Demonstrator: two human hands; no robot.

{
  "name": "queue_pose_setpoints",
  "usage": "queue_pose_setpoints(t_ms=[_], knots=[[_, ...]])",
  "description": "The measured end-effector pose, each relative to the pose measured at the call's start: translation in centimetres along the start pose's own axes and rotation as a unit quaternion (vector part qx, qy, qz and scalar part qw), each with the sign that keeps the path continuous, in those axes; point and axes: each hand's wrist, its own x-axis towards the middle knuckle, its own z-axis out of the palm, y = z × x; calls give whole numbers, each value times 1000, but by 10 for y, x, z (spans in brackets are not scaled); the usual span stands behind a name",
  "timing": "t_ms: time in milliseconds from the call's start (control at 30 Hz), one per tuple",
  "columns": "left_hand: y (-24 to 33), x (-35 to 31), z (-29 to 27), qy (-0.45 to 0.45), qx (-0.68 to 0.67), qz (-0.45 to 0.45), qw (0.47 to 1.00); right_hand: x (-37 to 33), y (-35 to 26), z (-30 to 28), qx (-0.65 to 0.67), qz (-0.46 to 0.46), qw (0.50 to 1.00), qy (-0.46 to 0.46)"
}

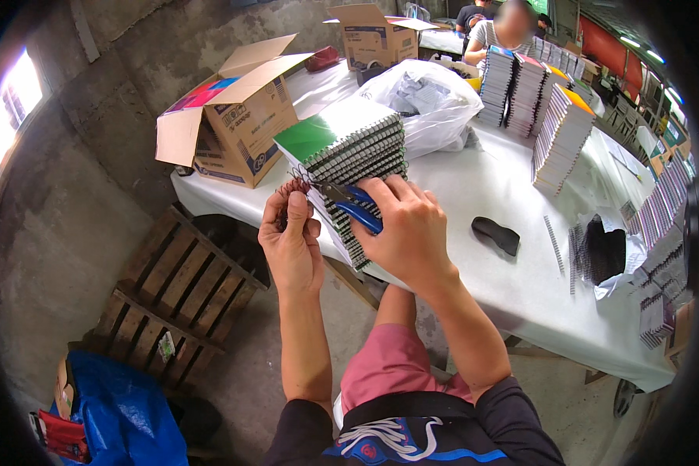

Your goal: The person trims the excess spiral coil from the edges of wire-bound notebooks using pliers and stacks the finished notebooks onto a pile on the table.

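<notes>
A tall stack of spiral notebooks [357, 144] with a green and white top cover stands at the table's near edge, its wire bindings facing me. My right hand [404, 225] is closed round blue-handled pliers [357, 213], whose metal jaws point left at the stack's corner. Close to the jaws, my left hand [293, 233] pinches a small bundle of reddish-brown wire [291, 190]. Whether the jaws grip a wire is too small to tell.
An open cardboard box [248, 128] stands left of the stack, a white plastic bag [427, 101] behind it. More notebook stacks [563, 140] rise at the right. A dark, flat, oblong object [495, 235] lies on the white-covered table [458, 279]. A wooden pallet [175, 295] leans below left. Another person [505, 35] sits across.
</notes>
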Motion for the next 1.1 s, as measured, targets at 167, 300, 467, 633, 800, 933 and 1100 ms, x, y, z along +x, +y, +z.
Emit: queue_pose_setpoints(t_ms=[167, 300, 467, 633, 800, 933, 1100], knots=[[-1, -2, 8, 12, 27, 38, 999, -3, 11, 5, 43, 42, 997, -41], [3, -4, 11, 39, 101, 86, 990, -1, 10, -8, 34, 12, 999, -5], [8, -8, 11, 28, 145, 91, 985, 4, 4, -8, -6, -16, 999, 49], [7, -6, 8, 5, 134, 87, 987, 6, -1, -4, -2, -21, 999, 40], [9, -5, 8, 1, 143, 100, 985, 8, 1, 1, 34, -1, 999, 11], [9, -6, 11, 8, 86, 67, 994, 5, 6, 1, 61, 18, 998, 7], [22, -47, 27, -77, -16, -66, 995, -11, 38, -39, 131, -12, 991, 12]])
